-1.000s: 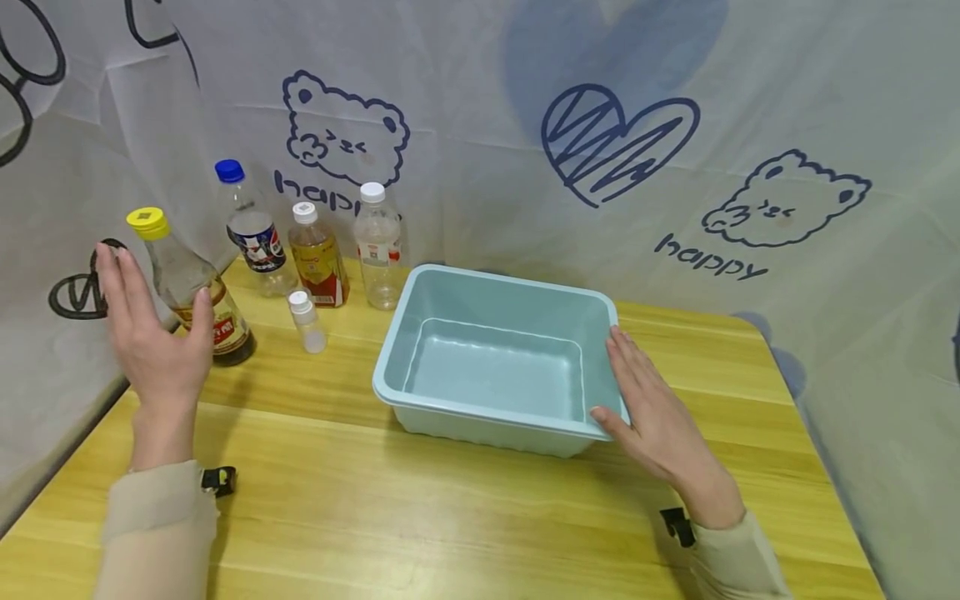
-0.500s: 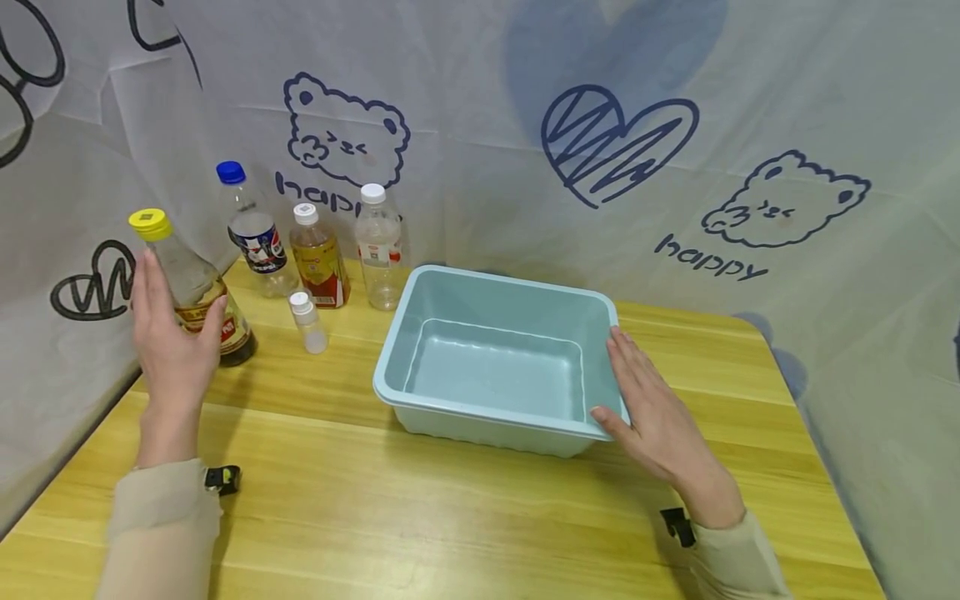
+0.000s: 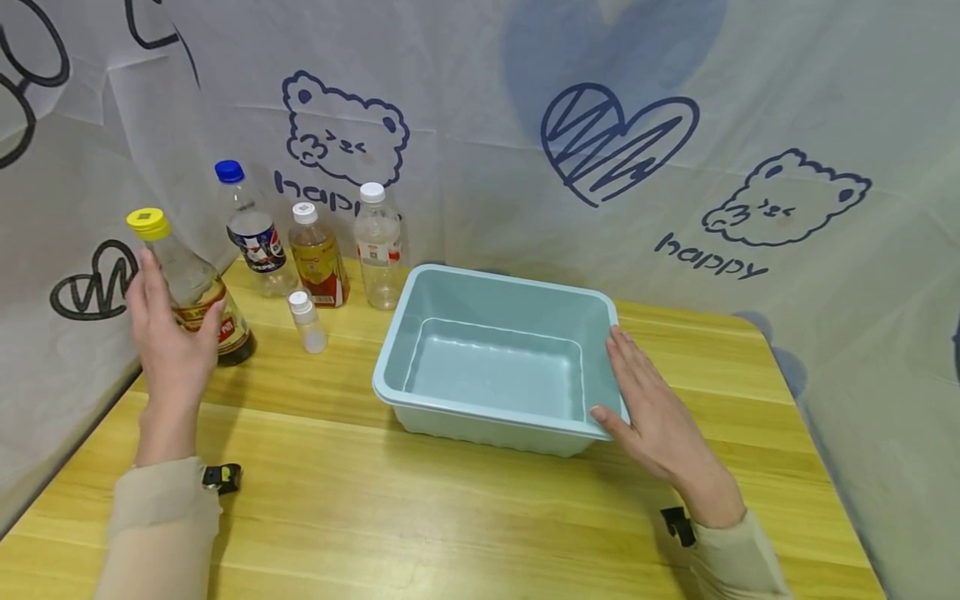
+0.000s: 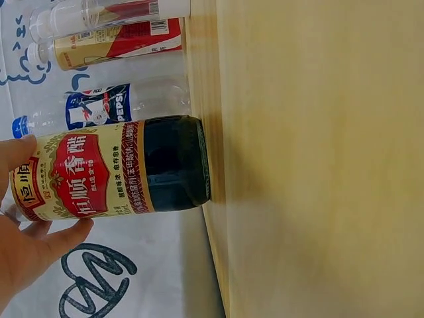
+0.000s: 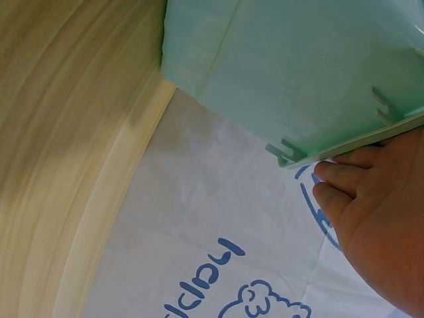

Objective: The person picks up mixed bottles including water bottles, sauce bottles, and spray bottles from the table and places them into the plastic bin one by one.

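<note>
At the table's left, my left hand (image 3: 172, 354) is around the vinegar bottle (image 4: 86, 175), fingers on one side and thumb on the other. This bottle has a yellow cap, a red and cream label and dark liquid low inside; it stands upright on the table. My right hand (image 3: 663, 417) rests on the right rim of a pale blue-green plastic basin (image 3: 502, 421), its fingers fairly straight and the thumb near the front corner. In the right wrist view, that hand's fingers (image 5: 341, 175) touch the rim from outside. Nothing lies in the basin.
Behind the vinegar bottle stand a blue-capped Pepsi bottle (image 3: 258, 242), a drink bottle with a yellow and red label (image 3: 321, 265) and a clear white-capped bottle (image 3: 381, 258). A small white-capped bottle (image 3: 307, 321) is nearer. Printed cloth (image 3: 480, 167) hangs behind the wooden table (image 3: 375, 517).
My left hand has moved right from beside the vinegar bottle to around it, and its fingers have bent slightly. The bottle, basin and right hand have stayed in place.
</note>
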`<move>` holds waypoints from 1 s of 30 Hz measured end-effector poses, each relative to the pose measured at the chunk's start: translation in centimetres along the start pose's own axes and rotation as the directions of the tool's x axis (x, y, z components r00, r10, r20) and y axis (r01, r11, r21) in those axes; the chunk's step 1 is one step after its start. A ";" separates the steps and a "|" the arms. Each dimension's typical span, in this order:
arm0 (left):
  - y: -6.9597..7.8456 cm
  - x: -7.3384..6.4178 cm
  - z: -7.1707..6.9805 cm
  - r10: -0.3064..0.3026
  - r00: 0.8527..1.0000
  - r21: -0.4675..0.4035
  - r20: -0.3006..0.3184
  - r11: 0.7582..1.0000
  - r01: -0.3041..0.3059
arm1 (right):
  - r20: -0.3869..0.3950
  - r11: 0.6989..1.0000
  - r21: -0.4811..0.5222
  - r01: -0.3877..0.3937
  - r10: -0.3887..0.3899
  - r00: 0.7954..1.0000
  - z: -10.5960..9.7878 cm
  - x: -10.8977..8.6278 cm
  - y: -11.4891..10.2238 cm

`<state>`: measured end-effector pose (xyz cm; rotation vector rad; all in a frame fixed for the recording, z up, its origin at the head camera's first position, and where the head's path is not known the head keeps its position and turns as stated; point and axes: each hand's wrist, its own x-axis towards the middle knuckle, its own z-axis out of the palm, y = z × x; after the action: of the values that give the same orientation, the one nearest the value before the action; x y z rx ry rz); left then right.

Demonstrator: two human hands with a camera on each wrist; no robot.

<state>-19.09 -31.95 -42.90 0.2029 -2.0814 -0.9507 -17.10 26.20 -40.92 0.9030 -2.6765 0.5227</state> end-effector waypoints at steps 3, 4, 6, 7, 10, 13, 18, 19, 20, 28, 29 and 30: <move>0.0 0.0 0.1 0.008 1.000 -0.009 -0.006 1.000 -0.008 | 0.000 1.000 -0.001 -0.001 0.001 1.000 -0.1 0.0 0.0; 0.0 0.0 0.1 0.010 1.000 -0.012 -0.008 1.000 -0.010 | 0.000 1.000 -0.002 -0.001 0.001 1.000 -0.1 0.0 0.0; 0.0 0.1 0.1 0.020 1.000 -0.018 -0.011 1.000 -0.020 | 0.000 1.000 -0.002 -0.001 0.001 1.000 -0.1 0.1 0.0; 0.0 0.1 0.1 0.027 1.000 -0.021 -0.012 0.999 -0.028 | 0.002 1.000 -0.001 -0.003 0.003 1.000 -0.2 0.1 -0.1; -0.1 0.2 0.1 0.042 0.999 -0.039 -0.014 0.998 -0.042 | 0.008 1.000 -0.002 -0.009 0.009 1.000 -0.3 0.3 -0.1; -0.2 0.4 0.1 0.057 0.998 -0.065 -0.019 0.996 -0.058 | 0.015 1.000 -0.005 -0.013 0.013 1.000 -0.4 0.4 -0.1; -0.6 0.7 0.1 0.075 0.997 -0.102 -0.029 0.992 -0.077 | 0.018 1.000 -0.011 -0.009 0.009 1.000 -0.4 0.5 -0.1; -0.6 0.8 0.1 0.080 0.996 -0.105 -0.029 0.991 -0.082 | 0.019 1.000 -0.011 -0.009 0.009 1.000 -0.4 0.5 -0.1; -0.6 0.8 0.1 0.078 0.997 -0.107 -0.028 0.991 -0.080 | 0.021 1.000 -0.011 -0.010 0.010 1.000 -0.4 0.5 -0.1; -0.3 0.6 -0.2 0.061 0.998 -0.146 -0.027 0.987 -0.065 | 0.022 1.000 -0.005 -0.014 0.014 1.000 -0.3 0.1 -0.1; -0.3 0.6 -0.3 0.067 0.997 -0.146 -0.028 0.987 -0.070 | 0.021 1.000 -0.003 -0.014 0.014 1.000 -0.3 0.1 -0.1; -0.2 0.6 -0.3 0.075 0.997 -0.146 -0.030 0.986 -0.078 | 0.019 1.000 -0.002 -0.014 0.014 1.000 -0.3 0.0 -0.1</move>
<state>-19.23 -32.51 -42.56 0.0572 -1.9728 -1.0447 -17.00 26.21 -40.59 0.8942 -2.7019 0.5173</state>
